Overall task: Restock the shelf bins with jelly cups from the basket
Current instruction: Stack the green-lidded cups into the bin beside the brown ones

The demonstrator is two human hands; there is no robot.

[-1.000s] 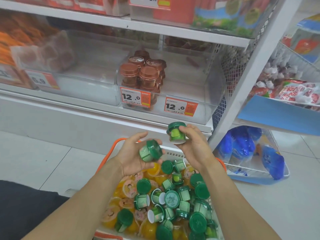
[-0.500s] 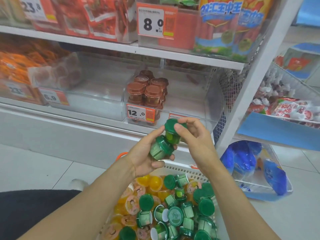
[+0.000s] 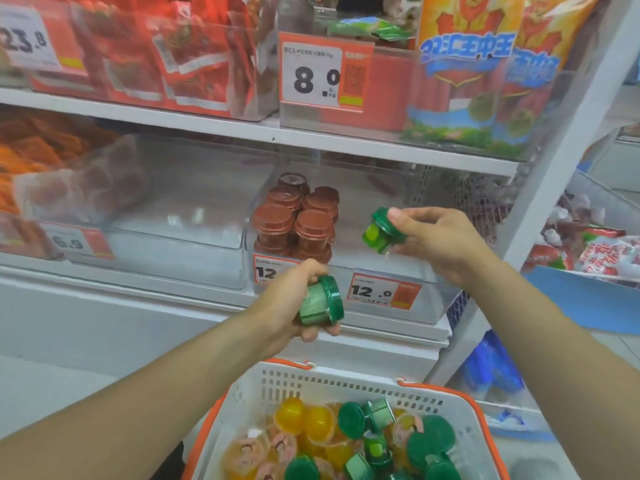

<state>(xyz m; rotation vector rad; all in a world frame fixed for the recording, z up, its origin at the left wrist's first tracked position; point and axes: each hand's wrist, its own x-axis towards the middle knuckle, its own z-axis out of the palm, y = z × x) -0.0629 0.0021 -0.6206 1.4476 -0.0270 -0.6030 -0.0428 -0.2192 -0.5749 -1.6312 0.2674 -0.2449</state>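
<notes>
both hands [image 3: 440, 244] have parted, each lifting a green jelly cup [image 3: 382, 230] binward.

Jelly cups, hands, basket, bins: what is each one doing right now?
Left hand: grips a green jelly cup, lying sideways.
Right hand: pinches a second green cup, tilted, at the bin.
Right bin: holds only stacked brown cups on its left side.
Middle bin: looks empty.
Basket: holds many green and orange cups.

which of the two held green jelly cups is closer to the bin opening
The green cup in the right hand, raised level with the bin; the left hand's cup sits lower, below its front.
</notes>
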